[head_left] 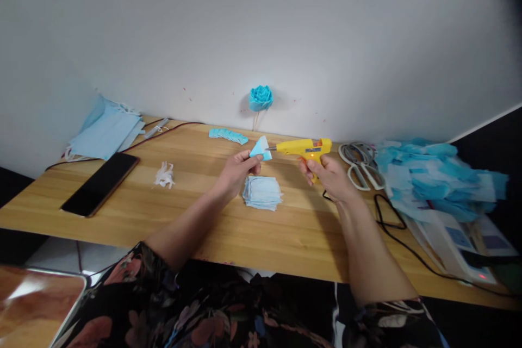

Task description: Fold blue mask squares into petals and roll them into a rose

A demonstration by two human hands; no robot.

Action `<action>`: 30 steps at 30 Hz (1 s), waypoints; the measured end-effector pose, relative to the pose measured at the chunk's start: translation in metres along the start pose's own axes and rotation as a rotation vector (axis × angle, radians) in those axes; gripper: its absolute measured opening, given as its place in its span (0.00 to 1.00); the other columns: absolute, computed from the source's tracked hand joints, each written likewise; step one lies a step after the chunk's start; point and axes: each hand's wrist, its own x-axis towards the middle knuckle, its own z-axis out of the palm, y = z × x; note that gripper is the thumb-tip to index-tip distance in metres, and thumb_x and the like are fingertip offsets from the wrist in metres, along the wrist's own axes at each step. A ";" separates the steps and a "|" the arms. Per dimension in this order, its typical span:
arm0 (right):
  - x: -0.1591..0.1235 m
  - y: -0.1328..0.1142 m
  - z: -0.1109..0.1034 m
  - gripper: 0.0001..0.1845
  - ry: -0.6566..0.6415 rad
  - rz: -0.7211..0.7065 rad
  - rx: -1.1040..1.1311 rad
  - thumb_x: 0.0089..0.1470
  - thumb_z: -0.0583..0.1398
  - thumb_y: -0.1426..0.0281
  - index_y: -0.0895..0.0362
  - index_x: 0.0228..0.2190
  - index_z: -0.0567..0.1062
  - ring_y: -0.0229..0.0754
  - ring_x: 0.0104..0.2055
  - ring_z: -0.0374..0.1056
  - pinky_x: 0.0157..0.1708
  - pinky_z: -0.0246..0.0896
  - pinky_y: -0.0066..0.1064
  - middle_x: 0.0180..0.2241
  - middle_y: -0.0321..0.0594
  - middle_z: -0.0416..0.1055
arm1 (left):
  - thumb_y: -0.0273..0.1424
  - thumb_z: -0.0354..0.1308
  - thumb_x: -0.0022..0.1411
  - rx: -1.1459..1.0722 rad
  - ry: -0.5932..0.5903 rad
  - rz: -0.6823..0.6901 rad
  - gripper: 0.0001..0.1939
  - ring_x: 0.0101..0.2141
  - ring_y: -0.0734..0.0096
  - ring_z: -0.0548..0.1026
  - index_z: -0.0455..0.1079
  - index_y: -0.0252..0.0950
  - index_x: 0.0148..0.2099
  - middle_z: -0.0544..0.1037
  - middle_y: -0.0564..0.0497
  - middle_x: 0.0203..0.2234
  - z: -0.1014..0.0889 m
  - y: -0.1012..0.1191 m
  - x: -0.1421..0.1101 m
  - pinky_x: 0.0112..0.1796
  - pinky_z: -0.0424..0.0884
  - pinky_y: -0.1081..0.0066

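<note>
Between the thumb and fingers of my left hand (237, 171) is a folded blue fabric piece (260, 148), white on its inner face. My right hand (328, 176) grips a yellow glue gun (304, 147) by its handle; a small orange light glows on its side. The metal nozzle points left and meets the fabric piece, or sits just in front of it; I cannot tell which. Below my hands lies a stack of pale blue fabric squares (262, 193). A row of folded blue pieces (228, 135) rests farther back on the table.
A blue fabric flower (260, 98) on a stick stands by the wall. Left are face masks (108, 128), a black phone (100, 184) and white scraps (165, 175). Scissors (364, 171), a blue fabric heap (436, 174), a black cord (411, 250) and a power strip (459, 247) lie right.
</note>
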 end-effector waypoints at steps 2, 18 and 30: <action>0.000 0.002 -0.002 0.26 0.001 -0.005 -0.034 0.47 0.65 0.44 0.55 0.27 0.73 0.32 0.21 0.59 0.21 0.57 0.28 0.27 0.37 0.70 | 0.38 0.69 0.51 -0.003 -0.001 0.001 0.16 0.22 0.78 0.64 0.67 0.34 0.25 0.70 0.54 0.18 0.000 0.000 0.000 0.27 0.61 0.73; 0.017 0.037 -0.046 0.27 0.375 0.199 -0.537 0.53 0.59 0.47 0.59 0.30 0.79 0.39 0.26 0.64 0.25 0.54 0.29 0.24 0.39 0.73 | 0.40 0.69 0.49 -0.006 0.007 0.019 0.17 0.22 0.79 0.64 0.66 0.34 0.25 0.70 0.54 0.17 0.002 0.003 -0.003 0.27 0.59 0.74; 0.011 -0.031 -0.013 0.19 0.412 -0.097 -0.818 0.60 0.55 0.59 0.56 0.40 0.82 0.47 0.37 0.73 0.37 0.61 0.35 0.37 0.47 0.80 | 0.41 0.68 0.49 0.061 -0.043 0.023 0.17 0.22 0.78 0.64 0.67 0.35 0.25 0.70 0.55 0.17 0.002 0.000 -0.002 0.28 0.58 0.73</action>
